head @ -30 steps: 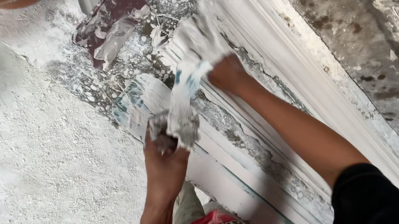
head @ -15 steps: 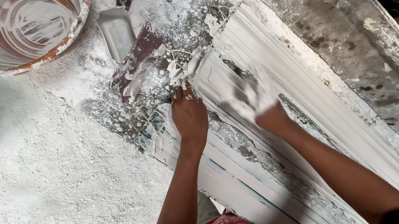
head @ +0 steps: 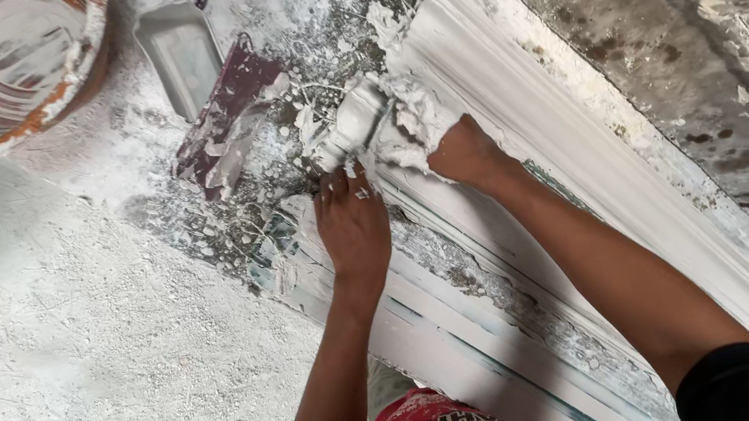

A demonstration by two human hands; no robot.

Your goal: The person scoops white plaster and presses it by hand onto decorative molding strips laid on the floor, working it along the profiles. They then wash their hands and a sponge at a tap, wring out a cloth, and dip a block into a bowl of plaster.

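The right hand has its fingers clenched around a wad of wet white plaster on the long moulding. The left hand lies flat, fingers released, beside it on the mould's edge.

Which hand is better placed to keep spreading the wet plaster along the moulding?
Right, probably. The right hand is already buried in the wet plaster on the white moulding. The left hand lies flat on the lower edge beside it, away from the plaster, as if bracing.
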